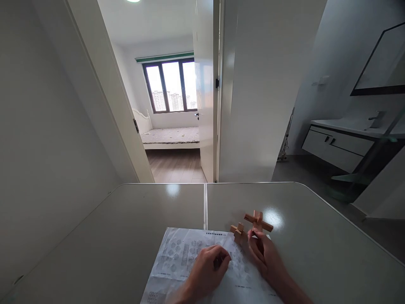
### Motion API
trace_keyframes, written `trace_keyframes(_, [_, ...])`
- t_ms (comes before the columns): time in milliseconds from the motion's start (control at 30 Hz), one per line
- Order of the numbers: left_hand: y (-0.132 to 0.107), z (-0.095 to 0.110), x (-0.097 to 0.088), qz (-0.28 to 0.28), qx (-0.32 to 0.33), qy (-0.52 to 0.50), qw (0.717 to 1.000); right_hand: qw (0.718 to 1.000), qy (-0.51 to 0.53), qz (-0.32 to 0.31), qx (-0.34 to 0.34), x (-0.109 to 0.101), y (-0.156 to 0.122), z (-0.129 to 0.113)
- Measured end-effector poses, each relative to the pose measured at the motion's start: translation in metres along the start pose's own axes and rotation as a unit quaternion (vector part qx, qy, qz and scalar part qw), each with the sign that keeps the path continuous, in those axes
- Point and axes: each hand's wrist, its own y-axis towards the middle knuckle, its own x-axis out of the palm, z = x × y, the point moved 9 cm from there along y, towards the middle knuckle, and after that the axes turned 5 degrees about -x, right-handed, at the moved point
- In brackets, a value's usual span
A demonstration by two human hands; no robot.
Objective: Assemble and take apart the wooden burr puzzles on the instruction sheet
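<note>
My right hand [265, 257] is closed on a wooden cross-shaped burr puzzle [258, 221], holding it upright just above the grey table [316, 253]. A smaller wooden puzzle [238, 232] stands on the table just left of it, at the edge of the printed instruction sheet [177, 261]. My left hand [207, 272] rests curled on the sheet, fingers folded in, with a small dark thing between them that I cannot make out.
The table has a seam down its middle [205, 202] and a rounded far right corner. Beyond it an open door [205, 105] leads to a bedroom with a bed and window. A vanity with sink [344, 139] stands at right.
</note>
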Motion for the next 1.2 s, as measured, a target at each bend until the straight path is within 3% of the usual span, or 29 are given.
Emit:
trace_keyframes(100, [0.000,0.001,0.000,0.000,0.007,-0.003,1.000,0.988,-0.147,-0.021,-0.040,0.007,-0.008,-0.007])
trace_keyframes(200, [0.000,0.002,-0.001,-0.001,0.011,-0.004,1.000,0.959,-0.260,-0.073,-0.085,0.017,-0.015,-0.009])
trace_keyframes(400, [0.000,0.001,-0.003,0.011,0.005,-0.005,1.000,0.891,-0.389,-0.175,-0.152,0.036,-0.029,-0.004])
trace_keyframes(567, [-0.001,-0.005,-0.002,0.007,-0.030,-0.078,0.996,0.877,-0.383,-0.222,-0.187,0.051,-0.038,-0.013])
trace_keyframes(867, [-0.004,-0.002,-0.007,0.013,-0.009,-0.142,0.990,0.861,-0.365,-0.293,-0.199,0.067,-0.046,-0.016])
trace_keyframes(1000, [-0.004,-0.006,-0.005,-0.012,-0.019,-0.178,0.984,0.848,-0.370,-0.316,-0.210,0.072,-0.050,-0.015])
trace_keyframes(1200, [-0.003,-0.005,-0.007,-0.038,0.031,-0.259,0.965,0.840,-0.350,-0.356,-0.213,0.083,-0.056,-0.023])
